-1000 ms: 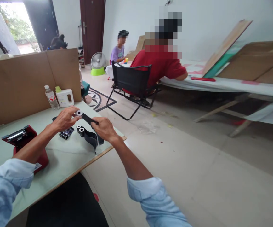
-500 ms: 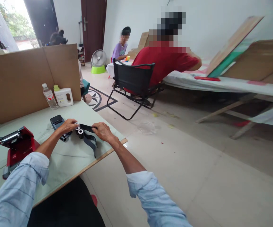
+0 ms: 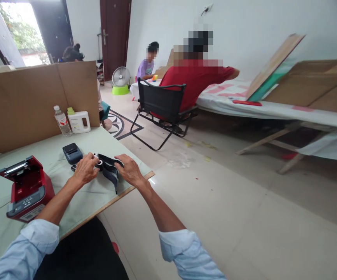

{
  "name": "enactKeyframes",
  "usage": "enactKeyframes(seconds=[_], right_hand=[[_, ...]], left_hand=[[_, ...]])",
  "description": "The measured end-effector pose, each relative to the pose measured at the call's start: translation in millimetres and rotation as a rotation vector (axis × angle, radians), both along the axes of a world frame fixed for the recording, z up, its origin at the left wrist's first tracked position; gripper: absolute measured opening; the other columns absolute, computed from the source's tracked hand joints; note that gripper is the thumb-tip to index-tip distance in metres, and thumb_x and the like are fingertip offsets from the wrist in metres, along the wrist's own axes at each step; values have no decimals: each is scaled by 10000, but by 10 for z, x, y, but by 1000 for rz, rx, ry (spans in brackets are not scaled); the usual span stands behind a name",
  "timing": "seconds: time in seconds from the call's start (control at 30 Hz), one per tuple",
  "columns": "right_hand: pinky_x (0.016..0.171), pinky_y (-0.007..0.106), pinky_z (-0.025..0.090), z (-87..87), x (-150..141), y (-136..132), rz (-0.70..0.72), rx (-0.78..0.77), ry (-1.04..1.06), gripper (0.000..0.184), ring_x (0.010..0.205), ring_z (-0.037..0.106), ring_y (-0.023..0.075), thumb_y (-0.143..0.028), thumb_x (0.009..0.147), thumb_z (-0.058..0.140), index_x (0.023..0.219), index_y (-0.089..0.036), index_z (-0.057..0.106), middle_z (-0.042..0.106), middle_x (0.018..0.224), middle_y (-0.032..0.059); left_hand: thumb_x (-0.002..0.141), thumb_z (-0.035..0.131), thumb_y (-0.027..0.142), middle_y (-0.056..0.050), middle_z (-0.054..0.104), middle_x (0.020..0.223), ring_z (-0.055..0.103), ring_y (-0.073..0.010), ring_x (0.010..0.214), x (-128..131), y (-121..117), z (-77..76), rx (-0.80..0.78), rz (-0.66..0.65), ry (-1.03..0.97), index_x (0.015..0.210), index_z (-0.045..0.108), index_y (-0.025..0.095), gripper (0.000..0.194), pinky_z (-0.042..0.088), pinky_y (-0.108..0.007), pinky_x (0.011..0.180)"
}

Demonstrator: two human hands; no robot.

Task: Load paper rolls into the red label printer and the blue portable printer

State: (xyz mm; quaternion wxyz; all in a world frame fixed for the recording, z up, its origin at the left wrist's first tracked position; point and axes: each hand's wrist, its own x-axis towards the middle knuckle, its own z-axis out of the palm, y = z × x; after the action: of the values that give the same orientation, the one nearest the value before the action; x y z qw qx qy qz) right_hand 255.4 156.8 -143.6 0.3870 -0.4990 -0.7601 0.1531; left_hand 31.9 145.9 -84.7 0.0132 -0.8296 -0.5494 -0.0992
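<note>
"What is placed where?"

"On the table (image 3: 110, 143), an open red machine (image 3: 30, 197) is set left of the left hand (image 3: 86, 169); dark rolls (image 3: 100, 164) are placed at its fingers, strips (image 3: 110, 177) trailed toward the right hand (image 3: 130, 170)."

"Handled how?"

"Rolls are best steadied, strips kept untwisted. Left fingers are curled downward, right ones bent; whether either grips cannot be told."

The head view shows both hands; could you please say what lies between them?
In the head view, small rolls with dark strips lie between the left hand and the right hand.
</note>
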Motion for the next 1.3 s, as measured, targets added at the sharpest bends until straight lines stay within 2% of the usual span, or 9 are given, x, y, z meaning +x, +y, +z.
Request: enactKeyframes(seconds=[0.17, 0.37, 0.5, 0.63, 0.73, 0.8, 0.87, 1.03, 1.3], right_hand=[[1035, 432, 520, 15, -23, -169, 13, 119, 124, 266, 1109, 652, 267, -191, 935, 573, 1154, -193, 725, 734, 1139, 118], [1067, 479, 511, 145, -46, -486, 54, 190, 277, 284, 1163, 636, 279, -256, 947, 623, 1216, -216, 704, 714, 1201, 125], [1012, 443, 554, 155, -9, -726, 113, 72, 433, 358, 1203, 636, 265, -304, 941, 660, 1294, -244, 666, 675, 1291, 112], [828, 357, 607, 57, -29, -941, 179, -107, 509, 364, 988, 703, 207, -277, 960, 597, 1318, -246, 653, 707, 1212, 89], [775, 348, 608, -36, -247, -1107, 213, -139, 487, 527, 920, 696, 197, -264, 888, 699, 1405, -274, 598, 694, 1242, 83], [789, 363, 612, -78, -492, -1221, 235, -90, 497, 701, 953, 691, 207, -254, 827, 769, 1482, -312, 526, 646, 1329, 86], [813, 375, 614, -91, -754, -1327, 248, -2, 532, 731, 999, 680, 220, -242, 828, 768, 1502, -325, 499, 619, 1360, 89], [813, 367, 618, -54, -1150, -1524, 222, 144, 618, 513, 1087, 681, 246, -180, 939, 619, 1430, -321, 580, 639, 1333, 101], [940, 421, 610, -124, -1441, -1603, 551, 158, 493, 440, 1098, 709, 256, -154, 977, 607, 1368, -349, 660, 702, 1209, 79]], left_hand=[[857, 703, 179, -117, 613, 1199, 588, -301, 1112, 88, -1, -109, 63, 59, 62, 995, 729, 227, 148, 535, -425, 903], [847, 666, 110, -121, 646, 1290, 626, -302, 1155, 30, -124, -97, 122, -35, -105, 879, 710, 215, 119, 550, -436, 930], [866, 640, 108, -99, 709, 1260, 710, -252, 1036, -74, -379, 56, 151, -158, -290, 883, 684, 213, 115, 568, -387, 880], [865, 638, 118, -63, 766, 1022, 730, -209, 901, -151, -729, 319, 165, -259, -483, 833, 657, 210, 99, 558, -335, 806], [849, 624, 119, -60, 770, 978, 723, -197, 877, -201, -989, 493, 148, -291, -583, 804, 643, 207, 100, 551, -315, 779], [828, 630, 131, -52, 768, 944, 709, -187, 829, -247, -1140, 558, 133, -266, -640, 802, 631, 208, 81, 551, -309, 754], [811, 647, 152, -32, 753, 884, 682, -172, 757, -311, -1274, 577, 119, -200, -694, 822, 631, 210, 61, 546, -300, 713], [797, 641, 123, -16, 731, 872, 669, -162, 741, -543, -1609, 475, 110, -87, -753, 998, 695, 214, 227, 552, -298, 714], [862, 622, 81, -46, 762, 940, 708, -190, 871, -962, -2101, 169, 157, -65, -753, 1020, 722, 219, 232, 590, -326, 813]])
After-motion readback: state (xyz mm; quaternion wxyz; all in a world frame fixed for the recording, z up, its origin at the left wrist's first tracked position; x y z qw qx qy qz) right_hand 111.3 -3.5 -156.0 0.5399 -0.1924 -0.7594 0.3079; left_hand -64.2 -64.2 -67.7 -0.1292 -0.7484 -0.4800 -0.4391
